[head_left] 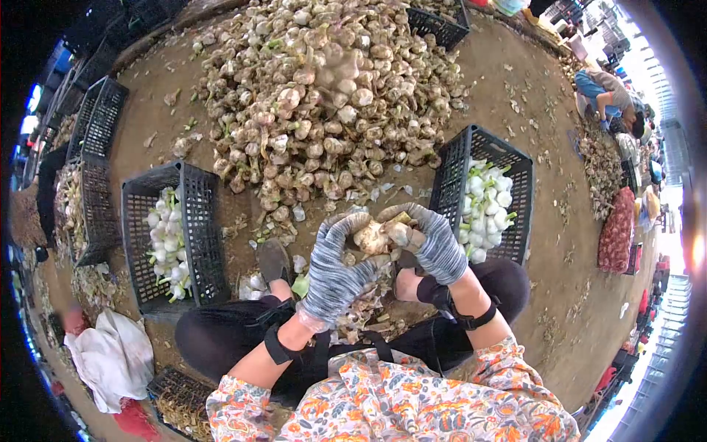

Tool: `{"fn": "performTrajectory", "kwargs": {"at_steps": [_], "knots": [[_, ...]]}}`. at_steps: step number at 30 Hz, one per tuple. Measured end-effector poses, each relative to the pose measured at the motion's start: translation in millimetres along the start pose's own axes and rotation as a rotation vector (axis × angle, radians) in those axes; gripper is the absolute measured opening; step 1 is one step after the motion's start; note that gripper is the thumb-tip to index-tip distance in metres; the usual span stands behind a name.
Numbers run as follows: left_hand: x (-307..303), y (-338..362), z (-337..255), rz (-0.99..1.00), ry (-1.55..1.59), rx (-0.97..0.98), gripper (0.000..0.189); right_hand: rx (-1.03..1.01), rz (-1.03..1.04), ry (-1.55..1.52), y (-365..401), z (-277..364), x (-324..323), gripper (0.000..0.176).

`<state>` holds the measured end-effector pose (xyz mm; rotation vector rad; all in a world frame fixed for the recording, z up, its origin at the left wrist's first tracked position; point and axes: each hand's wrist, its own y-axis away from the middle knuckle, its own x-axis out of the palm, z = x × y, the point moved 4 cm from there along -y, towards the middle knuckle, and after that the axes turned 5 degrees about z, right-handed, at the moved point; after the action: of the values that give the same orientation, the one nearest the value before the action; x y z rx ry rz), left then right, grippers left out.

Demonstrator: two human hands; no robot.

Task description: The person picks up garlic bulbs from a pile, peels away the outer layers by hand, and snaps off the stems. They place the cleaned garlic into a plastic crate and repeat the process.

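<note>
Both hands wear grey striped knit gloves and meet in front of my lap. A brownish garlic bulb (370, 239) with a short stem stub sits between them. My left hand (333, 267) curls its fingers and thumb around the bulb's left side. From the right, my right hand (433, 241) has its thumb and fingers closed on the same bulb near the stem. Loose skins and peeled scraps (368, 309) lie on the ground below the hands, between my feet. The glove fingers partly cover the bulb.
A large heap of unpeeled garlic (324, 110) rises ahead. Black crates with white garlic stand at left (202, 236) and right (521, 158). Another crate (442, 29) rests on the heap's far side. People work at both edges, one bending (611, 85) near a red net sack (617, 232).
</note>
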<state>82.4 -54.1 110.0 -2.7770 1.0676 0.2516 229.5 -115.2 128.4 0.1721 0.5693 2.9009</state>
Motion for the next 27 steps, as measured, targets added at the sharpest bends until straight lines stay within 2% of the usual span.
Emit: {"fn": "performTrajectory", "kwargs": {"at_steps": [2,4,5,8,10,12,13,15,16,17,18,20,22,24,26,27], "knots": [[2.5,-2.4,1.9,-0.009,0.116,-0.017,0.061,0.026,0.015,-0.015,0.6,1.1,-3.6,0.023],[9.2,-1.1,8.9,0.023,0.709,-0.237,0.059,-0.063,0.023,0.053,1.9,-0.3,-6.7,0.024],[4.9,-4.5,-0.7,0.148,0.792,-0.356,0.063,-0.095,-0.004,0.115,1.5,-2.0,-9.8,0.024],[6.4,-8.0,14.3,0.242,0.859,-0.404,0.071,0.009,-0.007,0.045,4.9,-5.5,-11.9,0.026],[5.9,-7.5,11.5,0.241,0.828,-0.427,0.073,0.04,0.001,0.02,5.0,-7.7,-11.7,0.03],[3.8,-9.0,9.1,0.153,0.755,-0.314,0.068,-0.122,-0.053,0.12,5.6,3.9,-9.5,0.034],[7.7,-6.8,14.2,0.154,0.756,-0.313,0.068,-0.122,-0.054,0.121,4.0,-0.6,-8.4,0.034],[5.2,-5.6,17.5,0.015,0.429,-0.073,0.063,-0.235,-0.142,0.313,-1.8,-16.0,-7.6,0.038],[3.8,-4.8,17.3,0.018,0.429,-0.074,0.063,-0.29,-0.186,0.407,-3.3,-19.6,-5.2,0.04],[-1.3,-7.1,5.1,0.035,0.182,0.029,0.061,-0.118,-0.192,0.075,-6.4,-22.8,-1.7,0.037],[-3.8,-8.4,-3.3,0.052,-0.064,0.13,0.06,-0.117,-0.193,0.072,-5.7,-20.4,-1.7,0.037],[-4.5,-8.7,2.9,0.048,-0.012,0.119,0.06,-0.049,-0.135,-0.105,-4.8,-18.5,-1.9,0.032],[-3.7,-9.9,6.1,0.085,0.165,-0.005,0.061,-0.024,-0.083,0.007,-1.7,-5.6,-2.9,0.029],[-2.9,-11.8,2.9,0.092,0.144,-0.006,0.062,-0.091,-0.045,0.019,-1.4,-4.6,-3.9,0.028],[3.7,-9.8,9.4,0.108,0.683,-0.241,0.059,-0.043,-0.057,0.047,0.5,-7.1,-7.5,0.028],[0.6,-12.6,9.9,0.138,0.547,-0.168,0.053,-0.031,-0.039,0.054,1.3,-4.9,-7.7,0.027]]}}
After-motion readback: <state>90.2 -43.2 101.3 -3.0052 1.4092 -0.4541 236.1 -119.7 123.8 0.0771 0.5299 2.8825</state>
